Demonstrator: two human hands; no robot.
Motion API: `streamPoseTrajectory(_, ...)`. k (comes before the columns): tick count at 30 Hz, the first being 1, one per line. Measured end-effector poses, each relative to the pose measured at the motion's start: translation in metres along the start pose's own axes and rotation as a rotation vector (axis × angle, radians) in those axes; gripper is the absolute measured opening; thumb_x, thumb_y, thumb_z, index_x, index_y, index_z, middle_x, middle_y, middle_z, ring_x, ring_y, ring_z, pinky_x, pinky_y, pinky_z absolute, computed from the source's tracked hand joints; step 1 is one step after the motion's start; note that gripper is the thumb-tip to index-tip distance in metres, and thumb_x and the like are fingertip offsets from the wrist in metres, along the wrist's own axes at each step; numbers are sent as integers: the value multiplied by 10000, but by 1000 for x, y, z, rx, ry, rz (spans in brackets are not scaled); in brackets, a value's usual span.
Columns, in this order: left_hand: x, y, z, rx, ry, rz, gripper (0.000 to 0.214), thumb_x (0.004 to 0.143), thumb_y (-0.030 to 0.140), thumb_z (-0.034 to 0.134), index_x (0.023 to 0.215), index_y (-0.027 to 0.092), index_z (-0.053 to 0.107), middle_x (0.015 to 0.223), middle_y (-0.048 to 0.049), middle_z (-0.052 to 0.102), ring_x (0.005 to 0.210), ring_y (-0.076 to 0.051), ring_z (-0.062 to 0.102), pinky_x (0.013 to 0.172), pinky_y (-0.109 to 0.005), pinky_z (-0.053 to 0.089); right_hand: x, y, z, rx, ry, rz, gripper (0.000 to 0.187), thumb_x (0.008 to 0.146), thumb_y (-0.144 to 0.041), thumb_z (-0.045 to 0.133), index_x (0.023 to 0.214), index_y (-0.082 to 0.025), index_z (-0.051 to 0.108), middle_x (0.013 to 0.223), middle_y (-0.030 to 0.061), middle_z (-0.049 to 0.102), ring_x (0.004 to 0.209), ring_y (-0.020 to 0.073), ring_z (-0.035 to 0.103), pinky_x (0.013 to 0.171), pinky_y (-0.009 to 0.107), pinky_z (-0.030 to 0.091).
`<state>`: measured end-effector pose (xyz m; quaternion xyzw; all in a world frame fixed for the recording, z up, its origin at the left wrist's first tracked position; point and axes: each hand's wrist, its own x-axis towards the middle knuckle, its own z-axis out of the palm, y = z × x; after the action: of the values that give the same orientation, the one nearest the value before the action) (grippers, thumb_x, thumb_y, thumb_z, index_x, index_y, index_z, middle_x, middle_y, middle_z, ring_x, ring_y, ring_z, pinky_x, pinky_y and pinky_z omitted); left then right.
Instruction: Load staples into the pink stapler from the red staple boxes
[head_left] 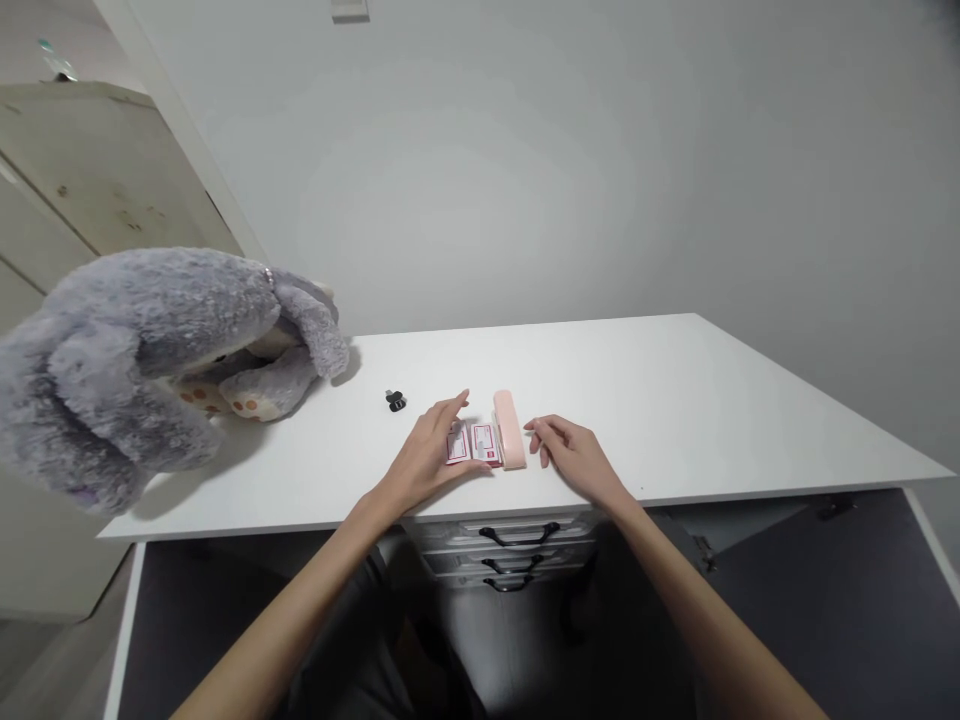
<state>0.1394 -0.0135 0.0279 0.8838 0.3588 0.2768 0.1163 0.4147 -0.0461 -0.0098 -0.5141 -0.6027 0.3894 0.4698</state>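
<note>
Two small red-and-white boxes (478,443) lie side by side on the white desk (675,400), near its front edge. My left hand (431,450) lies over the left box with its fingers stretched out flat. A pale pink stapler (508,428) lies just right of the boxes, pointing away from me. My right hand (574,455) rests on the desk beside the stapler, fingers loosely spread, fingertips close to its side. Neither hand grips anything.
A large grey plush toy (150,360) lies on the desk's left end. A small black object (395,401) sits between the toy and my left hand. Drawers with black handles (517,540) are under the desk. A pale cabinet (75,170) stands at far left.
</note>
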Motion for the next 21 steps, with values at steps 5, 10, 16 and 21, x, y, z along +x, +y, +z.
streamPoseTrajectory(5,12,9,7,-7,44,41,1115,833,685,815,1692,342,194,1579,-180,487,1222,-317,654,1089,-527,512,1,0,-1,-2,-8,-10,575,1013,-728,520,1065,-198,737,827,40,736,636,171,621,656,321,486)
streamPoseTrajectory(10,17,15,24,-67,66,-26,1125,797,741,813,1673,301,261,1636,-196,442,1496,-394,476,1236,-598,382,1,1,-1,9,-2,-13,569,1013,-725,519,1065,-203,740,822,39,735,634,174,626,647,322,491)
streamPoseTrajectory(16,20,18,49,-420,156,-447,606,1136,601,161,1643,295,291,1740,-156,361,1612,-254,384,1233,-503,450,2,3,1,35,-33,-5,513,993,-687,581,1067,-203,737,858,49,746,646,173,620,674,330,508)
streamPoseTrajectory(21,31,19,63,-503,185,-476,628,1123,611,55,1632,319,280,1738,-141,385,1586,-228,437,1191,-465,509,2,3,2,29,-68,17,444,972,-619,651,1090,-202,747,860,48,754,689,182,631,706,335,518)
